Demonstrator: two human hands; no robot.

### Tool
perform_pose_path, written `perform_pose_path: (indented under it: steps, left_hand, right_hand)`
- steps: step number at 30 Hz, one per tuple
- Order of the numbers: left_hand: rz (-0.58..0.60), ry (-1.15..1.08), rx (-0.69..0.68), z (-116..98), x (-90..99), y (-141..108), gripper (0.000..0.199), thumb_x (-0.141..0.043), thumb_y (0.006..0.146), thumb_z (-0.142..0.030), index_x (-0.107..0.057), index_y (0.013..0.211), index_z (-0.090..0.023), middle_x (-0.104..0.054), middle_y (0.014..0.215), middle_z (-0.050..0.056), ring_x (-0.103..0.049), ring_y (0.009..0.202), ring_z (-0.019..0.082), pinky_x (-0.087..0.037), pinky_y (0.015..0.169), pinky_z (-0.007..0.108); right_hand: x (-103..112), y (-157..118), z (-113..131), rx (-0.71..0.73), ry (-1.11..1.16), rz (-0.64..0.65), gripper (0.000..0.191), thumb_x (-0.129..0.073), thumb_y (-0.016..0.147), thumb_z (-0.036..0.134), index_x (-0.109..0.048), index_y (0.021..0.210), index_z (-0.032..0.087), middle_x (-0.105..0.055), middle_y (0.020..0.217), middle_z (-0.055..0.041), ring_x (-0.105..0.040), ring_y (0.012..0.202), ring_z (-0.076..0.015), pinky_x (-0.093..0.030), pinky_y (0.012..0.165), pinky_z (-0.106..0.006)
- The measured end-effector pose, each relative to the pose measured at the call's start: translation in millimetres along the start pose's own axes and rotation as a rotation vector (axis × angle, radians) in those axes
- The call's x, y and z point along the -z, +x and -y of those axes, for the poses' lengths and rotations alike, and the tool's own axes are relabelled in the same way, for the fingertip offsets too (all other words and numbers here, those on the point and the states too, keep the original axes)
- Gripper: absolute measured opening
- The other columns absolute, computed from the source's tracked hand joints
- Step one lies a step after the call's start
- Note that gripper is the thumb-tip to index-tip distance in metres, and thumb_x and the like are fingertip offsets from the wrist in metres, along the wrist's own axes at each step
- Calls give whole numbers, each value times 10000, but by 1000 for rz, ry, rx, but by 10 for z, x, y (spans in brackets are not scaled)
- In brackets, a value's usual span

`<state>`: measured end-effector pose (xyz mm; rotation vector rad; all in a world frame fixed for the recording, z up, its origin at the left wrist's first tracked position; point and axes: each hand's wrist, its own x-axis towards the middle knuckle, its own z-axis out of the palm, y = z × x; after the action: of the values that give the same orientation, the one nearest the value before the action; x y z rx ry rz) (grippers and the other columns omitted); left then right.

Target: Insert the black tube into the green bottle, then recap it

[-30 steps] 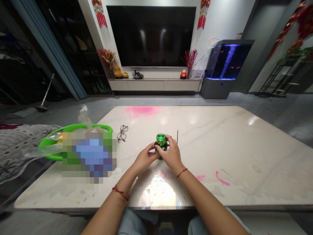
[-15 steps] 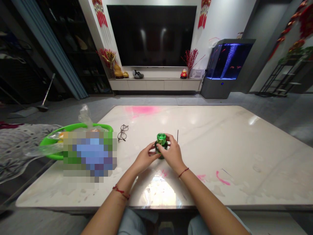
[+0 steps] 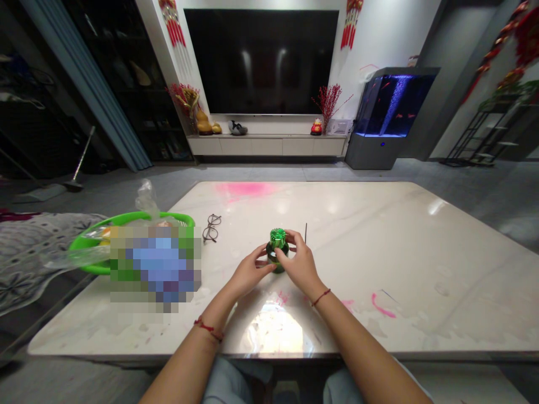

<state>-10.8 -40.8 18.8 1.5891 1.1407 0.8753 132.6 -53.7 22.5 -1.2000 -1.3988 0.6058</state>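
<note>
A small round dark green container (image 3: 272,252) stands upright on the pale table, with a shiny bright green ribbed top (image 3: 277,238). I cannot make out whether the top is a lid or part of the thing. My left hand (image 3: 248,274) is wrapped round the container's left side, thumb at the front. From the right, my right hand (image 3: 304,266) grips it, with the index finger behind and the thumb against the front just below the green top. Part of the container's body is hidden by my fingers.
Glasses (image 3: 211,228) lie left of my hands, and a thin dark stick (image 3: 306,232) lies just right of them. On the left sits a green basket (image 3: 72,255) with plastic bags and a blurred-out area. Pink stains (image 3: 248,189) mark the marble-look table (image 3: 400,235).
My right thumb has slid off the top's edge, and that hand has shifted slightly right. The shine on the green top has changed from rings to upright ribs. My left hand stays put.
</note>
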Motion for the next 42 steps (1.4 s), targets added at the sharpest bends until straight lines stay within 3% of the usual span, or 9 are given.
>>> perform_pose_path:
  steps: [8, 19, 26, 42]
  left_hand:
    - [-4, -10, 24, -12, -9, -7, 589, -656, 658, -248, -474, 1214, -182, -511, 1249, 124, -618, 887, 204, -473, 855, 407]
    - [-13, 5, -1, -22, -16, -13, 553, -647, 666, -245, -490, 1193, -190, -539, 1211, 110, -618, 881, 208, -484, 836, 411]
    - [-8, -7, 15, 15, -9, 2, 598, -653, 660, -235, -457, 1223, -181, -538, 1205, 123, -622, 877, 208, -486, 830, 410]
    - [-4, 0, 7, -16, -1, -13, 583, -658, 653, -243, -481, 1206, -197, -536, 1220, 116, -608, 915, 213, -477, 847, 410]
  right_hand:
    - [-31, -19, 17, 13, -79, 3, 470, -613, 667, 274, -491, 1120, 234, -609, 1016, -50, -560, 963, -203, -467, 836, -362]
    - [-96, 7, 42, -12, -132, -62, 416, -640, 659, 316, -520, 1045, 221, -603, 957, -54, -538, 937, -215, -450, 822, -364]
    - [-84, -1, 38, -22, -142, -39, 391, -620, 681, 296, -517, 1048, 211, -597, 957, -58, -536, 942, -209, -444, 834, -352]
    - [-17, -2, -44, 21, 32, -12, 466, -598, 682, 229, -457, 1126, 220, -574, 1079, -68, -556, 996, -191, -473, 866, -376]
